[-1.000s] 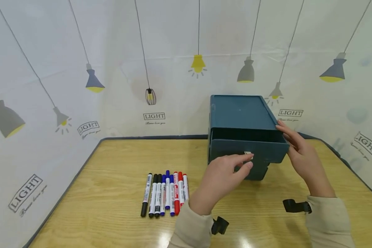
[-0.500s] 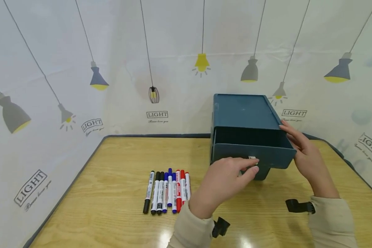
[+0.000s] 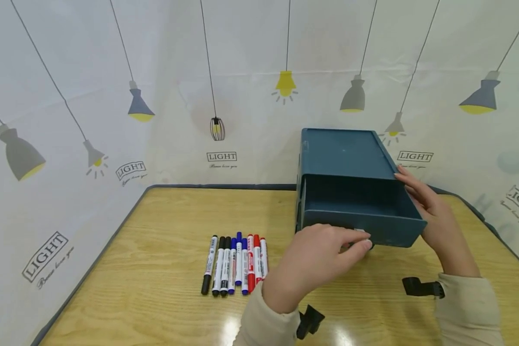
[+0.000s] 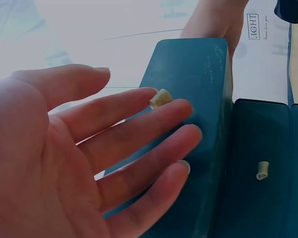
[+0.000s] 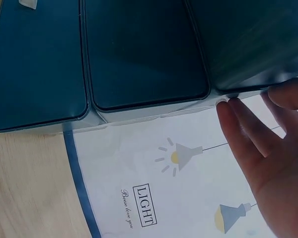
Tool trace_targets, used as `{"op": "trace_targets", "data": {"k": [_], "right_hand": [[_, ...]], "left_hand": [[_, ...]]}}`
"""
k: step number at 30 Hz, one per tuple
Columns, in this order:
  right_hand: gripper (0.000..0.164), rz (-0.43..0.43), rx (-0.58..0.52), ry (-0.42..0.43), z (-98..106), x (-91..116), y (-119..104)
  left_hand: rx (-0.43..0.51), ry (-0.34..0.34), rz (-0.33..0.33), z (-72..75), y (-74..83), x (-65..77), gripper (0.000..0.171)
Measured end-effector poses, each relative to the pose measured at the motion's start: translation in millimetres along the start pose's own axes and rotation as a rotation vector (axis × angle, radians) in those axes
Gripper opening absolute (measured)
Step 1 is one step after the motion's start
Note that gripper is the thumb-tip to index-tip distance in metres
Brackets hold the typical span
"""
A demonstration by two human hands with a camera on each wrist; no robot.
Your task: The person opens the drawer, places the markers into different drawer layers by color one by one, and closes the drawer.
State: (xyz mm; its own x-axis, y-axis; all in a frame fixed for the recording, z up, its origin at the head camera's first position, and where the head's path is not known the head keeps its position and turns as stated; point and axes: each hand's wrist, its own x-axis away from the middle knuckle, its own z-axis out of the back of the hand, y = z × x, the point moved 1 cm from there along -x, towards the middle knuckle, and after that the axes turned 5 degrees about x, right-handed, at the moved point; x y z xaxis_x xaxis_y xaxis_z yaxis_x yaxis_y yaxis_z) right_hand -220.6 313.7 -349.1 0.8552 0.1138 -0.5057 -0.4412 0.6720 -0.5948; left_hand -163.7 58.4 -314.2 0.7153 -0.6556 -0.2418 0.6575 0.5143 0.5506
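Left grip [image 3: 313, 262] spread, touching pull tab [image 4: 162, 98] of drawer [image 3: 393, 229] jutting from cabinet [image 3: 343, 153]; right grip [image 3: 434, 211] spread against cabinet's side; I judge drawer light, stiff, best held by pull tab

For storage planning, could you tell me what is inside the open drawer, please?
No objects show in the drawer; its front panel and the cabinet top hide some of it.
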Motion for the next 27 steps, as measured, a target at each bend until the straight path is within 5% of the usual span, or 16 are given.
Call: {"op": "trace_targets", "data": {"k": [15,27], "right_hand": [[0.042,-0.029,0.018,-0.003,0,-1,2],[0.042,-0.023,0.079,0.040,-1,-1,-3]], "left_hand": [[0.006,-0.007,-0.028,5.1,4.9,6.2,0.030],[-0.132,-0.050,0.015,10.3,20.2,14.1,0.037]]}}
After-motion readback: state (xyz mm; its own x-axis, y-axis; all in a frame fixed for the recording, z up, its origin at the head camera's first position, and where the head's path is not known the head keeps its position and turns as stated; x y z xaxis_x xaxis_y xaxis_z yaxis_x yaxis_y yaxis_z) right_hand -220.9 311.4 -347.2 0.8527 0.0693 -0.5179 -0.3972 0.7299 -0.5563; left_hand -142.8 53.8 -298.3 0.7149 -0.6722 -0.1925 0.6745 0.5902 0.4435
